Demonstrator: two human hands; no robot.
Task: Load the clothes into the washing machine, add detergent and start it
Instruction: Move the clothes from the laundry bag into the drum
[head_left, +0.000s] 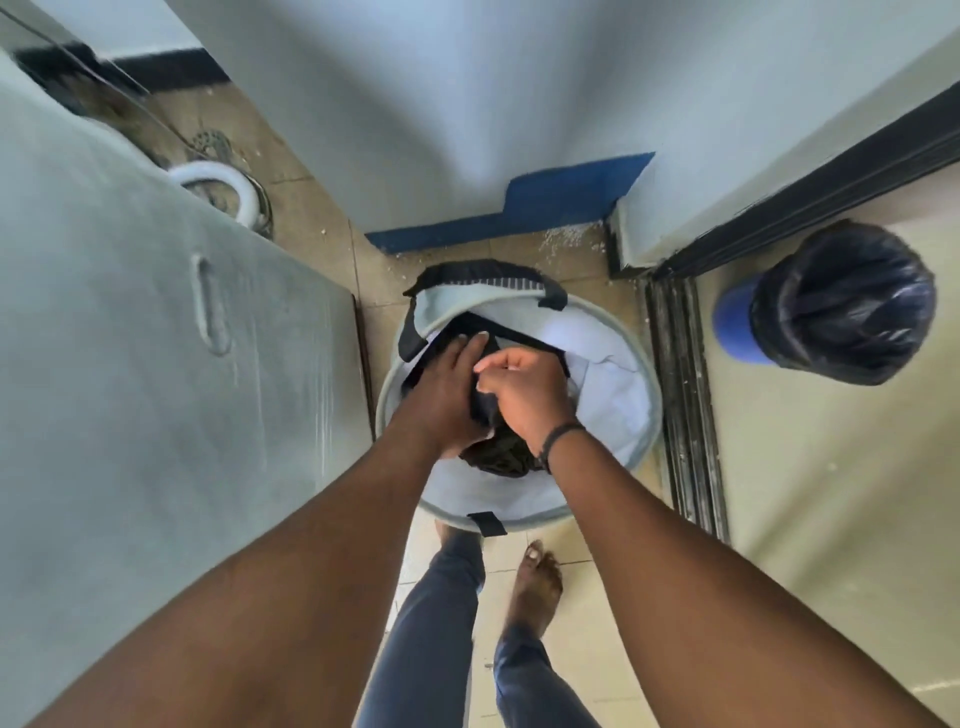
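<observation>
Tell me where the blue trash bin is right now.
In the head view, the blue trash bin stands on the floor at upper right, beyond the dark door track, right of the laundry basket.

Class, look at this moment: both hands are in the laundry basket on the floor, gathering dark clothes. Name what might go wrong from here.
1. The right hand pinches only a fold of the dark clothes while the left hand lies flatter, so pieces may slip from the grip and drop.
2. White grit lies on the floor by the wall; dropped clothes could pick it up.
3. The soft laundry basket may tip or lift with the load.
</observation>
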